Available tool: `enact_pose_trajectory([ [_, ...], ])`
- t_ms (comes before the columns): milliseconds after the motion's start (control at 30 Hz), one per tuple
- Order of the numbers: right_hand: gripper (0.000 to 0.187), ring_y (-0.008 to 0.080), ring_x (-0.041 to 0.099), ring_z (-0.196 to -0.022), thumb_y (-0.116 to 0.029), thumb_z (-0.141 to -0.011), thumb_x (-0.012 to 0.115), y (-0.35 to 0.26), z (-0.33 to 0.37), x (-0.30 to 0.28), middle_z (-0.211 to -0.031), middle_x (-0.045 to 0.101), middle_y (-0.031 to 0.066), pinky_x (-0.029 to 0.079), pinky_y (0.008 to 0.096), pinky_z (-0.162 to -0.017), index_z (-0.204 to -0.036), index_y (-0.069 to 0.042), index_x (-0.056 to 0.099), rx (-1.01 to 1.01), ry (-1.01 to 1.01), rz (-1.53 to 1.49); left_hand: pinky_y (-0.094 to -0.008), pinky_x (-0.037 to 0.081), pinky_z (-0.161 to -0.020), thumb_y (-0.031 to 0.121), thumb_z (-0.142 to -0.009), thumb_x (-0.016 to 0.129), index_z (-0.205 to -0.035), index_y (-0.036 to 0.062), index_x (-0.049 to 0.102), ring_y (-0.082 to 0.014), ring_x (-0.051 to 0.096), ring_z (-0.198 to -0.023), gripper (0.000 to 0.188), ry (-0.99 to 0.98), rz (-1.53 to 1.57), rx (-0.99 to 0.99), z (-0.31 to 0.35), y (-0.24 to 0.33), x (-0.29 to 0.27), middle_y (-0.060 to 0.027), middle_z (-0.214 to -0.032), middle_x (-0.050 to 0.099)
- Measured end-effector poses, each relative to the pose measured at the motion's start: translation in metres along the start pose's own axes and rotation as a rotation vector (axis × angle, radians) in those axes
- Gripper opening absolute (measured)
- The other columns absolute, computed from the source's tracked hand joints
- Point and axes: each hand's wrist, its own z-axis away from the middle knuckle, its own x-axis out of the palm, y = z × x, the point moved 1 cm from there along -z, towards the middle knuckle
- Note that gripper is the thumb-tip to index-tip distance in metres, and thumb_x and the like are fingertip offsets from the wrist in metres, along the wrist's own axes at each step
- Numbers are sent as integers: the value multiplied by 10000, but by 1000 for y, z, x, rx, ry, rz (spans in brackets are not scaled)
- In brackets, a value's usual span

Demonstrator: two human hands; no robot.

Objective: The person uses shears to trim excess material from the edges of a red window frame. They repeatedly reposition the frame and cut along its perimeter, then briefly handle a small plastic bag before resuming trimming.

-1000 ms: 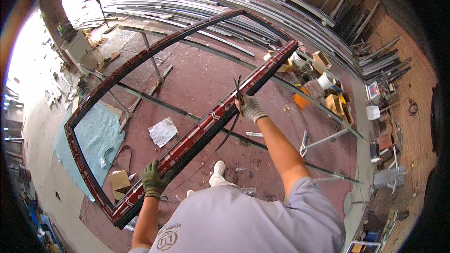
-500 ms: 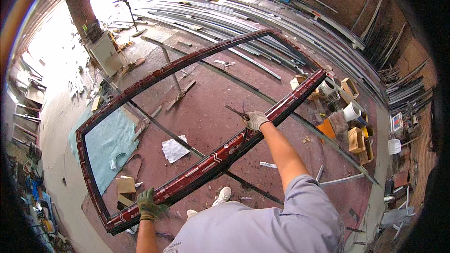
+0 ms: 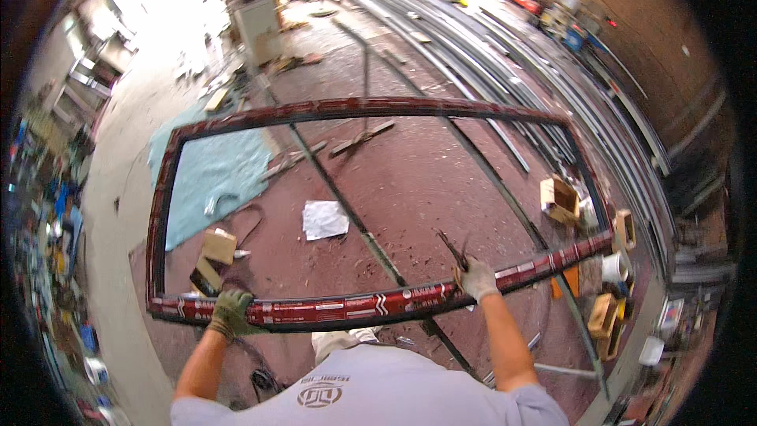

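Note:
A large rectangular window frame (image 3: 315, 312), dark with red printed film, is held over metal rails, its near bar running across in front of me. My left hand (image 3: 231, 313), in a green glove, is closed round the near bar toward its left end. My right hand (image 3: 477, 280), in a pale glove, is closed at the same bar right of its middle. From its fingers stick the two long thin prongs of a dark scissors-like tool (image 3: 453, 251), spread apart and pointing away from me. The fingers hide its handles.
Beneath the frame, dark metal rails (image 3: 335, 197) cross the red floor. White papers (image 3: 325, 220) and a light blue sheet (image 3: 213, 177) lie there. Long metal profiles (image 3: 441, 39) are stacked beyond. Cardboard boxes (image 3: 558, 199) and a white bucket (image 3: 614, 268) stand at right.
The near bar has turned from a steep slant to nearly level across my view, its right end coming nearer. My right hand has moved with it, still holding the tool; my left keeps its grip.

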Motion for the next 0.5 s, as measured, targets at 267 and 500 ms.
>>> enact_pose_trajectory([
  [267, 328, 417, 671, -942, -335, -871, 650, 29, 75, 51, -935, 702, 231, 524, 492, -837, -1074, -77, 658, 196, -27, -10, -452, 472, -801, 599, -470, 821, -1017, 136, 630, -311, 623, -896, 742, -166, -35, 138, -24, -12, -8, -107, -952, 637],
  [500, 281, 415, 677, -898, -281, -871, 646, 29, 156, 72, -899, 707, 210, 527, 483, -788, -1049, -64, 656, 415, 37, -97, -427, 481, -776, 384, -693, 684, -983, 140, 634, -293, 618, -864, 382, -138, -47, 360, -84, -36, -17, -72, -902, 619],
])
